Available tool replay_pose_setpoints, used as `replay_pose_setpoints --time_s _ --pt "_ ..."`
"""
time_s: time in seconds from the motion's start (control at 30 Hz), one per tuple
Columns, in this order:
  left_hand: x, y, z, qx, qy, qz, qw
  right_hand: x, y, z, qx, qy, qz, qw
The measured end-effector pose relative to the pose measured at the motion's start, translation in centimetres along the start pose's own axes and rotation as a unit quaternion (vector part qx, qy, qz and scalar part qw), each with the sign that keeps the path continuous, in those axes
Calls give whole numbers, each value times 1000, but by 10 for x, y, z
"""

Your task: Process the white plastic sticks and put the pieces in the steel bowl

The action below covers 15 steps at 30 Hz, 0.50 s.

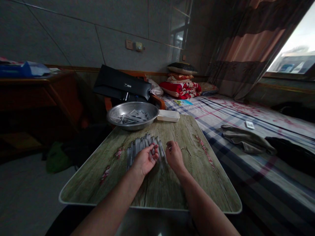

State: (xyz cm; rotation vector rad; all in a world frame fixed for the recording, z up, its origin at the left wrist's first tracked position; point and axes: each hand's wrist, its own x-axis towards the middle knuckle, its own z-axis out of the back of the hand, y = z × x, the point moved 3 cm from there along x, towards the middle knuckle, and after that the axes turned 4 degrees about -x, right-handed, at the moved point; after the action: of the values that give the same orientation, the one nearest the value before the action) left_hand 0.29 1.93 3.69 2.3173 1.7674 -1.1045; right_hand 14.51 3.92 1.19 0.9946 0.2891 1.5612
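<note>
On the wood-patterned table [187, 183] lies a row of slim, clear-grey tubes [137, 147] with darker far ends, side by side. My left hand [147, 159] is over the right part of this row, palm turned partly up, fingers curled towards the thumb. Something small and pale shows at its fingertips, too blurred to name. Just right of the row, my right hand [174, 155] is closed, thumb against bent fingers, with a small pale bit at the pinch that I cannot make out. Behind the row, a steel basin [113, 118] holds many similar loose tubes.
A shallow white plastic tray [168, 115] stands at the table's far edge, beside the basin. Behind them a black monitor [123, 83] leans on a wooden chair. The bed [211, 114] with plaid sheet runs along the right; a wooden desk [49, 88] is at left.
</note>
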Motion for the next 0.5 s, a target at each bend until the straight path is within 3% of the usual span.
replay_pose_setpoints --time_s 0.13,0.27,0.4,0.5 --pt "-2 -17 -12 -26 -47 -3 999 -6 5 -6 -147 133 0 980" --pt "8 -48 -41 -40 -51 -36 997 -9 10 -5 -223 210 -22 952" --pt "24 -100 -87 -52 -18 -97 994 -8 12 -4 -256 237 -36 937" --pt "38 -132 -111 -27 58 -180 982 -8 11 -4 -267 242 -40 932"
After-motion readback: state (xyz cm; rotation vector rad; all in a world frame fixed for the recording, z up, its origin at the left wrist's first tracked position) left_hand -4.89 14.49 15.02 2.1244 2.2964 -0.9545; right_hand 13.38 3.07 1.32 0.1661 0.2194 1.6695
